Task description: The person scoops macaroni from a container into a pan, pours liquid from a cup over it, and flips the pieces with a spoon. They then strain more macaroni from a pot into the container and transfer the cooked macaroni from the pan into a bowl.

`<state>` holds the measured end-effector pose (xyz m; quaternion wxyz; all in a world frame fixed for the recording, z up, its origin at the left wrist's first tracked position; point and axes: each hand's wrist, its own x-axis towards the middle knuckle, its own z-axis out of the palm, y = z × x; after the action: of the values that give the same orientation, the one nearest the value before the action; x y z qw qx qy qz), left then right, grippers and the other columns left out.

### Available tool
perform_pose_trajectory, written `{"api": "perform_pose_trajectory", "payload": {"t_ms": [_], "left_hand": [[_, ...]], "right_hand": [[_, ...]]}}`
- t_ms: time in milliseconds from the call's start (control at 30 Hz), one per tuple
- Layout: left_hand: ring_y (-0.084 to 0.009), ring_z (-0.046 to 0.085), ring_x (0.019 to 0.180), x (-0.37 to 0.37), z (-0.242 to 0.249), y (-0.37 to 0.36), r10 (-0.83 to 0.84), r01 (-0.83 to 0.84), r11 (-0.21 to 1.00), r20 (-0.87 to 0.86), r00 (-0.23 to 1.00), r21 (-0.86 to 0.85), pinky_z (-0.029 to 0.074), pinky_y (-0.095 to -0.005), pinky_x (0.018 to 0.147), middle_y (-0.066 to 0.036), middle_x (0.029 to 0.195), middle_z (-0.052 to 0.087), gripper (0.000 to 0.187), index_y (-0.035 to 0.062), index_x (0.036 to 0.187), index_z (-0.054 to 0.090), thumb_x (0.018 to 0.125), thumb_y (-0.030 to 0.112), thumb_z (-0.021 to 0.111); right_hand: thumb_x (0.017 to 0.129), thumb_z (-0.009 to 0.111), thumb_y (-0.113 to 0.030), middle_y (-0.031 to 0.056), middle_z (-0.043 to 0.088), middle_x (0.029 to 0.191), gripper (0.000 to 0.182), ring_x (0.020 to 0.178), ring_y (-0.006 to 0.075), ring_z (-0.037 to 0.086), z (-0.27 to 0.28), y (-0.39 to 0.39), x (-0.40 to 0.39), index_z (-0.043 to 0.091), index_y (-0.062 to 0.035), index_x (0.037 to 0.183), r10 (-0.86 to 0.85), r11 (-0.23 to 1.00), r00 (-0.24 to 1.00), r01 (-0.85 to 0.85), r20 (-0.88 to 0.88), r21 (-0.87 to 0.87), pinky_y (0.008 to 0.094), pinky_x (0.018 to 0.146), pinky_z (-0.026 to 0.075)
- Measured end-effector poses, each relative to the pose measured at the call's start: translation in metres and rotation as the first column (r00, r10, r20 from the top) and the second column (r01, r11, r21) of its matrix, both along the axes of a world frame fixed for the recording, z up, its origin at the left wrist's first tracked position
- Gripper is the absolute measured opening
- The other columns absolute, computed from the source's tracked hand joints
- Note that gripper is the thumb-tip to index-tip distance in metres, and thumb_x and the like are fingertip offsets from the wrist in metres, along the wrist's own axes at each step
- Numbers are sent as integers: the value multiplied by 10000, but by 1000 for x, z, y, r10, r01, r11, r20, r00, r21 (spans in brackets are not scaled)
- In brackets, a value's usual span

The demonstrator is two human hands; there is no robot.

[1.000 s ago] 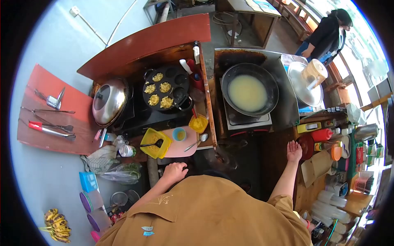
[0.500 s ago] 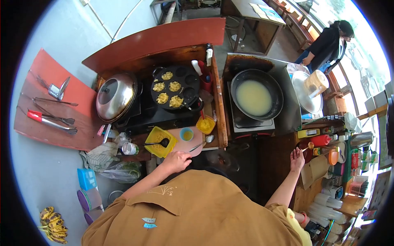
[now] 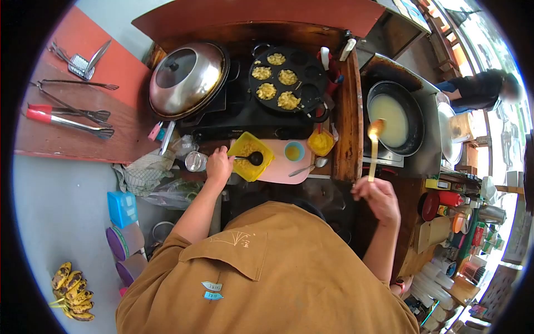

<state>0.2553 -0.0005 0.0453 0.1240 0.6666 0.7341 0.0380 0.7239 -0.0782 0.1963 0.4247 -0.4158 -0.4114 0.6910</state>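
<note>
My right hand (image 3: 379,197) is closed on the handle of a gold-coloured spoon (image 3: 374,150), held upright in view with its bowl in front of the wok (image 3: 410,136) of pale liquid. My left hand (image 3: 219,167) is at the left rim of a yellow tub (image 3: 245,171), its fingers closed over the handle of a black ladle (image 3: 255,158). Yellowish chopped food lies in the tub, around the ladle's bowl. On the pink board (image 3: 282,171) beside it are a blue cup (image 3: 294,151) and a metal spoon (image 3: 311,166).
A black pan with round hollows (image 3: 311,83) holds several yellow portions. Left of it stands a lidded pan (image 3: 186,78). A yellow container (image 3: 321,142) sits near the wooden partition (image 3: 351,111). Tongs (image 3: 72,119) lie at the far left. A person (image 3: 473,92) is at the upper right.
My left hand has moved from the pink board to the yellow tub's ladle. My right hand has brought the gold-coloured spoon leftward from the right-hand shelf. The view has shifted.
</note>
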Motion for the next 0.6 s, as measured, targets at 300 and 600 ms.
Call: {"api": "perform_pose_trajectory", "payload": {"t_ms": [300, 600], "left_hand": [[-348, 712, 777, -5, 3, 3, -88, 31, 989, 412, 907, 144, 561, -429, 668, -190, 852, 715, 227, 11, 963, 681, 823, 163, 775], [-328, 669, 813, 1, -12, -9, -592, 419, 750, 236, 771, 512, 555, -402, 741, -143, 881, 679, 205, 12, 1060, 655, 865, 72, 677]], "right_hand": [[1091, 471, -268, -12, 596, 976, 306, 896, 90, 538, -121, 28, -193, 636, -36, 980, 147, 954, 989, -142, 2, -263, 236, 839, 455], [1077, 509, -305, -68, 433, 773, 278, 712, 61, 359, -187, 36, -244, 626, -86, 952, 3, 943, 999, -18, -45, -331, 228, 660, 330]]}}
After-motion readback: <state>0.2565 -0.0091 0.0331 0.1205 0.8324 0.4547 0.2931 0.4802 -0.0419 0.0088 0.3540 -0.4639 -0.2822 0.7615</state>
